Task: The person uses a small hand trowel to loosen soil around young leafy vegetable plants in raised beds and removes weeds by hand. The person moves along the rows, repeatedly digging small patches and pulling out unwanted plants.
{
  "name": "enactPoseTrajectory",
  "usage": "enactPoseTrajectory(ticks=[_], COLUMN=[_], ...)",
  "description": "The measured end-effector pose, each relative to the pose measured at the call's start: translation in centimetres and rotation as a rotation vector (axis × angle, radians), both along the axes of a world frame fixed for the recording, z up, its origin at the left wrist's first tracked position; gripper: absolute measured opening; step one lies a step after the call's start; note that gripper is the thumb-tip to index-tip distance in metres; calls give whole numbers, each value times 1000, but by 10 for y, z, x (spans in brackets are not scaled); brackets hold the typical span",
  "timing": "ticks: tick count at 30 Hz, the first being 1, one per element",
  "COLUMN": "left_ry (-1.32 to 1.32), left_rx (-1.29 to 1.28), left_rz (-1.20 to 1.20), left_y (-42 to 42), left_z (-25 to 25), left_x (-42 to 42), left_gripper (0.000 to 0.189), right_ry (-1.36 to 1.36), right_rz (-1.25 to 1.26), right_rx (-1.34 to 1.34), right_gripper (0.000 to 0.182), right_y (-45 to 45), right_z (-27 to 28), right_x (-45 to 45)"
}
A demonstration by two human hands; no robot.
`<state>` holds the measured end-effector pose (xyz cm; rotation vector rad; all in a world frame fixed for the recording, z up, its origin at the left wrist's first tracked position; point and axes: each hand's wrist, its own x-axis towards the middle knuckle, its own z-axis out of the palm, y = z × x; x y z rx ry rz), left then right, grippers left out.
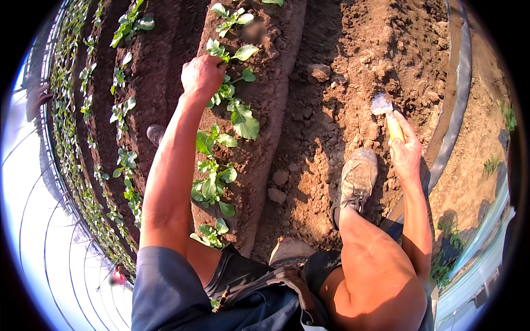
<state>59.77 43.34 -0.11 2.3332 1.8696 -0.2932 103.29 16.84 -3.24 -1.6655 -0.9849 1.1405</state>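
My left hand (203, 76) is closed at the base of a leafy green seedling (225, 50) in the planted row; its fingertips are hidden, so what it grips is partly unclear. Below it along the same ridge grow several more leafy plants (245, 122). On the right, my right hand (405, 145) grips the yellowish handle of a small hand tool with a short, wide metal blade (381, 104). The blade is over the loose brown soil, near or touching it. The tool stands away from the plants.
My shoe (359, 178) rests on lumpy soil between the planted ridge and a dark hose or plastic strip (457, 103). Clods (319, 72) lie in the furrow. Further plant rows (124, 111) run at left. Clear plastic sheeting (482, 248) is at lower right.
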Motion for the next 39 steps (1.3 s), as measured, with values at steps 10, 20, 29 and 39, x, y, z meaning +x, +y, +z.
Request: enactPoseTrajectory(ticks=[10,20,29,39], left_ry=[-18,-34,-33,-44], left_rx=[-10,-10,6,23], left_rz=[-9,23,2,9], left_y=[2,-1,-5,-6], left_z=[2,1,3,0], left_x=[4,3,2,0], left_gripper=[23,23,21,20], right_ry=[-28,-92,-121,-54], right_rz=[486,572,477,514], right_rx=[-212,-239,-196,-246], right_gripper=[42,40,48,47], right_y=[160,190,173,177], right_z=[37,51,41,50], right_x=[-167,-204,-188,-198])
